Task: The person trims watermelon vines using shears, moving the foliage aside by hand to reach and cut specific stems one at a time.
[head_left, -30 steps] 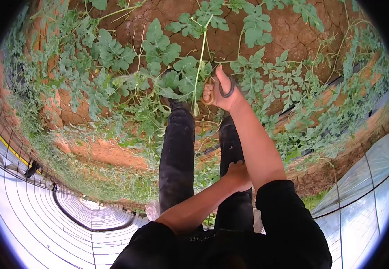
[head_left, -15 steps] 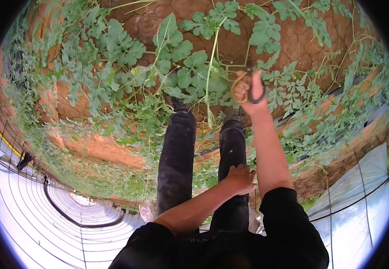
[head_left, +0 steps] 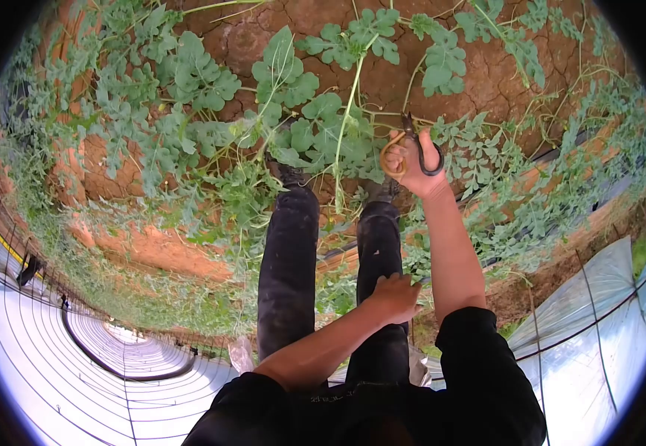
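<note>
Daylit greenhouse tunnel (head_left: 137, 357) of clear plastic over cracked red soil (head_left: 486, 74) covered in leafy vines (head_left: 189, 82).
</note>
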Demonstrator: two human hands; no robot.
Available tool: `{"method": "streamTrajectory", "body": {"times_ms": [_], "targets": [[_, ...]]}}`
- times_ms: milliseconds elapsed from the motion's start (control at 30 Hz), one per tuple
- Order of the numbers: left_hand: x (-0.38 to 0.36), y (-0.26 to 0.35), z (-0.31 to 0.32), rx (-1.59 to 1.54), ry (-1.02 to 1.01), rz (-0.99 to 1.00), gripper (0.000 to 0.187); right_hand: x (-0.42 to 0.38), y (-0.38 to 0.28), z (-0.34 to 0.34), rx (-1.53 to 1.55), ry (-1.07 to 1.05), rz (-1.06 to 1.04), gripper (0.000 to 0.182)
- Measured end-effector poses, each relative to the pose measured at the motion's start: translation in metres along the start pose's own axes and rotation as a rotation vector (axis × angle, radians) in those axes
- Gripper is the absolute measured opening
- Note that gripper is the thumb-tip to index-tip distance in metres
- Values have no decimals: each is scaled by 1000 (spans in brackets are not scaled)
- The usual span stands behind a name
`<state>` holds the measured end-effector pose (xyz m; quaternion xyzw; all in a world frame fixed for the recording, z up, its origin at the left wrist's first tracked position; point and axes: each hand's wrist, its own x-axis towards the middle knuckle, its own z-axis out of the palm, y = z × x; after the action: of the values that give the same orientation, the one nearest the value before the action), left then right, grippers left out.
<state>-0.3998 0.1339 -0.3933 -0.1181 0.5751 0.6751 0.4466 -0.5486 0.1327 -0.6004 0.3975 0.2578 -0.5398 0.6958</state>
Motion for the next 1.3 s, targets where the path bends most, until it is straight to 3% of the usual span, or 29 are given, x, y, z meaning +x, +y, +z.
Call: {"method": "streamTrajectory", "body": {"times_ms": [233, 267, 367, 433, 467, 500, 533, 567, 600, 633, 667, 700, 767, 833, 900, 933, 1000, 1067, 1133, 1300], "targets": [[1, -2, 4, -6, 70, 11, 49, 25, -7, -9, -15, 25, -73, 60], [3, -2, 2, -2, 74, 17, 49, 22, -4, -2, -27, 167, -111, 60], [10, -5, -8, -25, 176, -26, 39, 0, 5, 19, -201, 258, -118, 61], [20, -11, -15, -246, 493, -126, 26, -22, 12, 33, -306, 357, -116, 61], [25, -18, -16, -405, 717, -92, 20, -36, 14, 37, -482, 341, -85, 58], [30, -22, -14, -405, 719, -90, 20, -48, 17, 40, -657, 324, -51, 56], [31, -23, -24, -919, 799, -99, 20, -60, 23, 42, -657, 325, -49, 56], [30, -23, -34, -1440, 849, -107, 20, -72, 31, 44, -1196, 358, -197, 52], [27, -22, -42, -1442, 850, -114, 20, -84, 38, 47, -1733, 371, -351, 48], [21, -19, -53, -1659, 814, -147, 20, -96, 44, 57, -1730, 371, -345, 48], [18, -17, -58, -1873, 769, -179, 20, -108, 48, 72, -2029, 309, -197, 44], [22, -20, -51, -1872, 768, -182, 20, -117, 52, 81, -2320, 235, -33, 42], [31, -24, -40, -1846, 903, -216, 13, -129, 60, 84, -2335, 164, 54, 40], [28, -27, -39, -1929, 866, -198, 11, -131, 53, 95, -2346, 89, 142, 39], [20, -26, -48, -2012, 832, -192, 9, -121, 25, 119, -2087, -53, 163, 36], [19, -27, -53, -2011, 863, -224, 8, -108, 11, 119, -1962, -31, 95, 30], [17, -24, -60, -2013, 946, -266, 6, -63, -5, 109, -1599, 401, -163, 27], [24, -25, -55, -1967, 930, -268, 6, -13, -14, 88, -2139, 423, -744, 20], [25, -29, -44, -1893, 843, -212, 11, 40, -14, 61, -2367, 460, -683, 23], [30, -23, -42, -1835, 788, -211, 12, 118, -10, 43, -2594, 545, -539, 19]]}}
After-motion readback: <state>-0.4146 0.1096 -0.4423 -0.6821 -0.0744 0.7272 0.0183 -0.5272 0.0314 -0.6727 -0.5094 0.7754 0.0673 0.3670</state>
